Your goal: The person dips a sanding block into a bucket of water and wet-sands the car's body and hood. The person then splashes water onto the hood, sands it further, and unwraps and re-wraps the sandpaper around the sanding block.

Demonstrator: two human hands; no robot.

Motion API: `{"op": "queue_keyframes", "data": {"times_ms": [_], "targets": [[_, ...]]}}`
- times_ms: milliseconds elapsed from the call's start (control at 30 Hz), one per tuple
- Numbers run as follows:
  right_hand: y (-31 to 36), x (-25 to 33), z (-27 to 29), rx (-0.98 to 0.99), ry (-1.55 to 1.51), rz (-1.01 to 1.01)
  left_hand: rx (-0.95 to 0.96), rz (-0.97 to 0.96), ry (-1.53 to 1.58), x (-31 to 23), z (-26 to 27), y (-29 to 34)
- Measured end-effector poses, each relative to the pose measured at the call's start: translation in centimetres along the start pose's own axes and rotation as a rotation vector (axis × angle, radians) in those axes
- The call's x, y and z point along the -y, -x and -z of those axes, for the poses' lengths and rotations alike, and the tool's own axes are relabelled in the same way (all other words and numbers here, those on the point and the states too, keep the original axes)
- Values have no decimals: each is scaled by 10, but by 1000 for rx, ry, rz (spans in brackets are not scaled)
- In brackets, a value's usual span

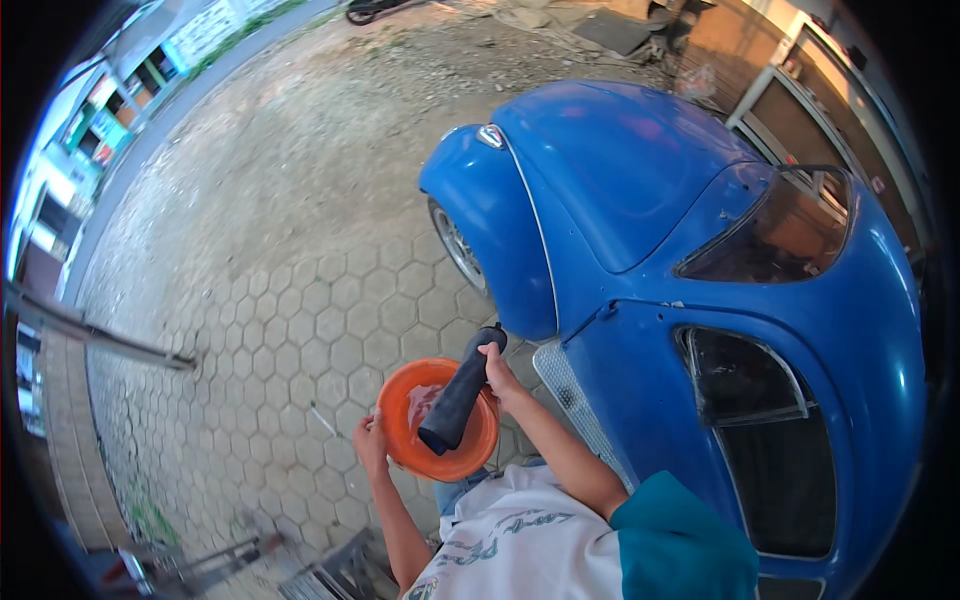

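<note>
An orange plastic basin (402,388) is in front of my body, with shiny liquid visible inside it. My left hand (371,445) grips its rim at the left side, fingers curled over the edge. Above the right part of the basin, a dark grey tube-shaped thing (462,394) slants from upper right to lower left. My right hand (496,372) is wrapped round its upper part. The lower end is wider and lies over the basin's opening; I cannot tell what the thing is or whether it touches the basin.
A blue rounded car (640,170) stands close on my right, its front wheel (457,243) and ridged running board (570,395) near my right arm. Hexagonal paving (300,330) spreads ahead and left. A thin white stick (323,419) lies there. A pole (100,330) stands at the left.
</note>
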State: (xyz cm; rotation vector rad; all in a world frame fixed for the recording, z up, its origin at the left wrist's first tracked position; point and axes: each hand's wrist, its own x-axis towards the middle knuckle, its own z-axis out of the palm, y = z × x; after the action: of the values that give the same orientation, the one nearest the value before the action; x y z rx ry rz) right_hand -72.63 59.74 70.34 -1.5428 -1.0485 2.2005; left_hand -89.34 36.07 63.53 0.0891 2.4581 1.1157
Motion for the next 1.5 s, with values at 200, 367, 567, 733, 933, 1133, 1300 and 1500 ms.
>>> {"op": "queue_keyframes", "data": {"times_ms": [200, 367, 567, 733, 933, 1133, 1300, 1500], "targets": [[-78, 73, -44, -168, -112, -128, 168, -151, 20, -110, -17, -147], [-128, 148, -109, -351, -192, -119, 257, -160, 45, -176, -35, -260], [-223, 216, -149, -266, -181, -210, 284, -186, -152, -264, -41, -368], [-298, 295, -185, -137, -107, -151, 283, -143, -135, -330, -59, -451], [-394, 383, -222, -117, -219, -40, 279, -191, -190, -441, -84, -557], [-471, 453, -234, -168, -515, -48, 331, -275, -267, -554, -140, -660], [-524, 502, -248, -336, -612, -1, 410, -375, -348, -624, -209, -740], [-608, 551, -249, -522, -862, 143, 575, -482, -383, -694, -306, -822]]}}
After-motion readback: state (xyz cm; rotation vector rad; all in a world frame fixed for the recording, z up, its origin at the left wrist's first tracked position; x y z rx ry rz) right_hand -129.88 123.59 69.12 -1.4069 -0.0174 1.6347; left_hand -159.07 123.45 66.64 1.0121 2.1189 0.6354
